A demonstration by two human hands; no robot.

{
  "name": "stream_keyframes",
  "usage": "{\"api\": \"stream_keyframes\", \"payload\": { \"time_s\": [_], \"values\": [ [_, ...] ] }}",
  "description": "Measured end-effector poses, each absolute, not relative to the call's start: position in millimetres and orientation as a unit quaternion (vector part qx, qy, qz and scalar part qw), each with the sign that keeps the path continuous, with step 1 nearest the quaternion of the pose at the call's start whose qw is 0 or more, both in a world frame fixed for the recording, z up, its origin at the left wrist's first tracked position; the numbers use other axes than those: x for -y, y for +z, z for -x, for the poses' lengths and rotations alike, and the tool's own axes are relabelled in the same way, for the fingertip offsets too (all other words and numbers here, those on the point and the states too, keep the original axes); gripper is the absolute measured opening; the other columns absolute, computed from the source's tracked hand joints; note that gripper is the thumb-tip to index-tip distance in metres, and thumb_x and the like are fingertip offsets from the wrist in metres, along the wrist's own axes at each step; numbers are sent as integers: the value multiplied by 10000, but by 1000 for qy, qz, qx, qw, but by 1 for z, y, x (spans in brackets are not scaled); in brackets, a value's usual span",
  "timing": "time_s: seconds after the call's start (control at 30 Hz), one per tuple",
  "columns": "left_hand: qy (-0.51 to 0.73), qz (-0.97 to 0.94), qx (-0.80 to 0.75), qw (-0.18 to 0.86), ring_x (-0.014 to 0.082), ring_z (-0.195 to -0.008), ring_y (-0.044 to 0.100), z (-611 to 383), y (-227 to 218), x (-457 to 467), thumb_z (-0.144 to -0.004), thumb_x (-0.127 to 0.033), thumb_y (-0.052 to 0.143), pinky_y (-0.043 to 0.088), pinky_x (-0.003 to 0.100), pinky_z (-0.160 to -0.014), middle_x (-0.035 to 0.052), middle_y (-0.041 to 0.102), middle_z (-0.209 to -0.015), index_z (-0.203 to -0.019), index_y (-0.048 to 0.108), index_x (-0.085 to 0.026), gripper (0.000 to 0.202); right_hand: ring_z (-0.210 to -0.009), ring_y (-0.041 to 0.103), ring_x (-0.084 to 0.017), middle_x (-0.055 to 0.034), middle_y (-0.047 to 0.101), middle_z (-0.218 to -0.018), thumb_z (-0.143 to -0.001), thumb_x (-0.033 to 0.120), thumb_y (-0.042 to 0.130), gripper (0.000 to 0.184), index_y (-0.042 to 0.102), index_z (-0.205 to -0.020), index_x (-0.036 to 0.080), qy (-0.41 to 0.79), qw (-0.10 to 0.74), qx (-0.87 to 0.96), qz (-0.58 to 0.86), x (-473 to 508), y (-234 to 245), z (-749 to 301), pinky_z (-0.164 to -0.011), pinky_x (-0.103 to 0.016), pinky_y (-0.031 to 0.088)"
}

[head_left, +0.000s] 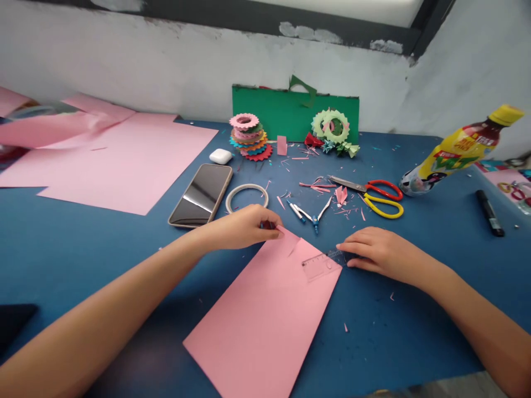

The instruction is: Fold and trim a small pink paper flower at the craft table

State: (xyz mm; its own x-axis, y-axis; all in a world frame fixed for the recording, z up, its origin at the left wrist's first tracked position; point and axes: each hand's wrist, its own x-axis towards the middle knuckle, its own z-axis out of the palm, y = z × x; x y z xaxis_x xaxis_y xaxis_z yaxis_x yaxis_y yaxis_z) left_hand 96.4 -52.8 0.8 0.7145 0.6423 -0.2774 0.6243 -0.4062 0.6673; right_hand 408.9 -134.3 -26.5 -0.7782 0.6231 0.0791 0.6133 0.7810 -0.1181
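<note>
A pink paper sheet point(265, 309) lies slanted on the blue table point(83, 249) in front of me. My left hand point(243, 226) rests at the sheet's far corner, fingers closed on a small dark pen-like thing I cannot make out. My right hand point(375, 251) lies on the table at the sheet's right corner, fingers pressed on the end of a clear ruler point(321, 264) that rests across the paper's edge.
Behind my hands lie a phone point(201, 194), tape ring point(246, 196), earbud case point(220, 156), compass point(311, 214), red-yellow scissors point(373, 194) and paper scraps. Large pink sheets point(116, 160) cover the left. A stack of paper rings point(249, 137), green card point(286, 113), bottle point(456, 152) and marker point(489, 213) stand farther off.
</note>
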Motion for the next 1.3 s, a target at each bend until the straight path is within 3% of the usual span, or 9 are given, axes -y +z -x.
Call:
{"api": "stream_keyframes", "payload": {
  "time_s": [0.13,0.23,0.5,0.7,0.83,1.03,1.3],
  "values": [
    [30,-801,-432,415,100,-573,455,-91,3,47,-783,-380,557,345,197,-500,-19,512,-622,-747,619,-157,234,-853,646,-171,-94,675,-1013,-914,227,444,276,600,-1134,171,-62,47,946,316,138,-28,-408,-735,-300,528],
    [46,-749,-468,467,109,-570,472,-89,1,45,-751,-401,585,393,202,-483,-12,495,-630,-729,577,-154,248,-910,652,-189,-101,667,-1084,-891,139,431,321,570,-1180,150,-117,54,938,320,138,-32,-408,-741,-305,539],
    [71,-670,-475,566,122,-601,511,-95,-1,53,-700,-385,651,438,201,-456,10,533,-654,-717,560,-144,259,-927,653,-156,-60,689,-1056,-866,94,459,349,569,-1187,174,-147,150,907,365,142,-26,-409,-797,-276,523],
    [33,-650,-434,622,163,-741,574,-113,-6,75,-752,-370,582,471,197,-455,37,572,-762,-807,566,-135,242,-928,656,-166,-73,699,-1022,-870,67,449,300,602,-1123,121,-137,179,939,259,170,-17,-374,-784,-297,536],
    [5,-714,-434,550,162,-665,582,-121,-5,86,-788,-362,511,437,210,-440,26,591,-729,-848,559,-158,217,-942,655,-176,-83,700,-1010,-889,90,444,272,624,-1090,125,-113,152,958,217,171,-29,-362,-787,-307,546],
    [42,-834,-400,379,137,-607,490,-123,-5,89,-812,-297,455,342,237,-541,-1,553,-652,-714,538,-171,180,-1080,597,-181,-83,675,-1102,-911,99,423,297,604,-1144,131,-67,156,959,227,159,-42,-367,-900,-342,519],
    [46,-859,-392,327,122,-551,415,-124,-16,89,-823,-303,446,253,250,-519,-21,472,-586,-642,420,-182,220,-1070,593,-177,-48,669,-1122,-923,119,426,277,618,-1121,149,-44,162,959,228,156,-41,-362,-917,-335,504]
  ]
}}
